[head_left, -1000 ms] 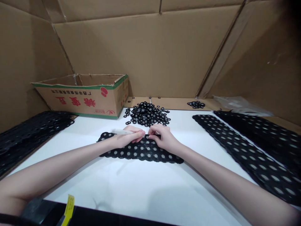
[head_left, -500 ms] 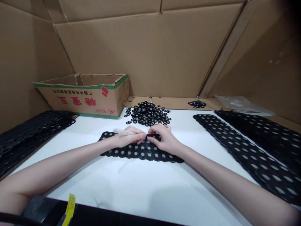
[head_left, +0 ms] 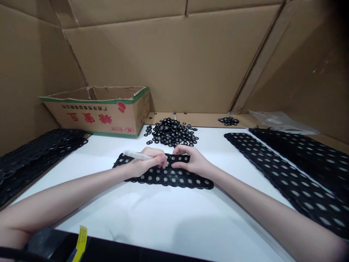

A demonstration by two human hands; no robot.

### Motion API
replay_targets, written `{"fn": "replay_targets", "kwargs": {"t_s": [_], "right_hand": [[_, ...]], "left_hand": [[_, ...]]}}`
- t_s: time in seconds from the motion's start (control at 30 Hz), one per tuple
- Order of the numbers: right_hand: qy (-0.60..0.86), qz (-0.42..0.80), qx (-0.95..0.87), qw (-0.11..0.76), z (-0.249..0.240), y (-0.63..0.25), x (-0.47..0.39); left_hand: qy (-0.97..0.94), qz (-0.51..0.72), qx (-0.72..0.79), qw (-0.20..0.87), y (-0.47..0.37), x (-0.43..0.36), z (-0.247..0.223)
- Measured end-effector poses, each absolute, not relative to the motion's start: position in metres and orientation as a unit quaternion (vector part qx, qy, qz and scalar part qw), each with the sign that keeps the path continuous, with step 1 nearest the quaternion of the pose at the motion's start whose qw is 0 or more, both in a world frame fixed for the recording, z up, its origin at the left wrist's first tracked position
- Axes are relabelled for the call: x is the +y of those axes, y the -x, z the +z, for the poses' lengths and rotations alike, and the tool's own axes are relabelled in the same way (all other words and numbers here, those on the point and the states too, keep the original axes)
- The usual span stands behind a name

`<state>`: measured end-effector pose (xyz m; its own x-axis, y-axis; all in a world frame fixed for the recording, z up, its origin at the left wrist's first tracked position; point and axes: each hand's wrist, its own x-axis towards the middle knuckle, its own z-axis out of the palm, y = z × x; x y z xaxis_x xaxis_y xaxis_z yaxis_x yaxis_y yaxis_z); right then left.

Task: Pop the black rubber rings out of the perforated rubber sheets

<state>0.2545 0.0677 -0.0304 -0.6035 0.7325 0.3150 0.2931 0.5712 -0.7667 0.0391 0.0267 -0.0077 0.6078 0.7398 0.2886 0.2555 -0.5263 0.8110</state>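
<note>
I see the left hand (head_left: 148, 161) clasped on a white pen (head_left: 137, 155); the right hand (head_left: 195, 161), digits apart, by the black strip's (head_left: 174, 176) far edge.

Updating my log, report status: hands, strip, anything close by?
Left grip on white pen-like tool. Right grip open. Black dotted strip beneath both. Ring pile just beyond.

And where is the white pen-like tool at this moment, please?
In the head view, the white pen-like tool is left of centre, held in the left hand over the left half of the dotted black strip.
</note>
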Motion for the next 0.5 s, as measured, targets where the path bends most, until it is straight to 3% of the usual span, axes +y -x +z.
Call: {"fn": "replay_targets", "kwargs": {"t_s": [0.27, 0.5], "right_hand": [[0.301, 0.348, -0.827, 0.323, -0.026, -0.254, 0.065], [0.292, 0.335, -0.832, 0.332, -0.025, -0.253, 0.064]], "left_hand": [[-0.849, 0.264, 0.323, 0.326, -0.042, 0.029, -0.006], [-0.854, 0.173, 0.321, 0.370, -0.043, 0.032, 0.010]]}}
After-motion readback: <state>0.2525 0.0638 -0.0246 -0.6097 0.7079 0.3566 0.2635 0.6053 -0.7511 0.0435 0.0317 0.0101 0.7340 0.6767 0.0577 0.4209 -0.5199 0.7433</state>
